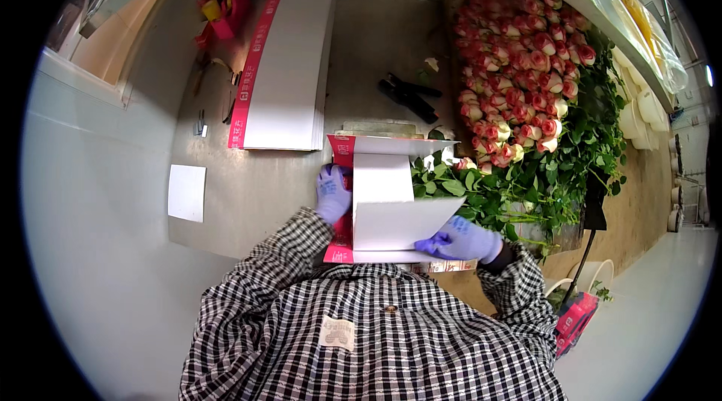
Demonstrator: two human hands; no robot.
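On the metal bench (252,209), directly before the person, sits a white card wrapper (382,179) with a pink border, partly folded; it serves as reference for all positions. Its panels stand up at the far and near sides. Contents: green leaves (453,187) lie at its right-hand end and run on outside it to the right. Rose heads (519,63), pink and cream, are massed beyond it to the far right. Also to its right, lower down and off the bench, a pale bucket (605,275) holds some greenery.

Hand pose. Left hand (333,192), purple-gloved: at the wrapper's left end, touching the pink border, forearm angled inward from the near left. Right hand (460,240), same glove: at the wrapper's near right corner, fingers pointing left along the white panel, touching it, forearm entering from the near right. Grip: cannot tell for either hand whether thumb and fingers close on the card.

Surroundings: stack of white sheets (289,70), pink-edged, beyond the wrapper to the left; black-handled tool (410,96) beyond it; small white card (186,193) well to its left.
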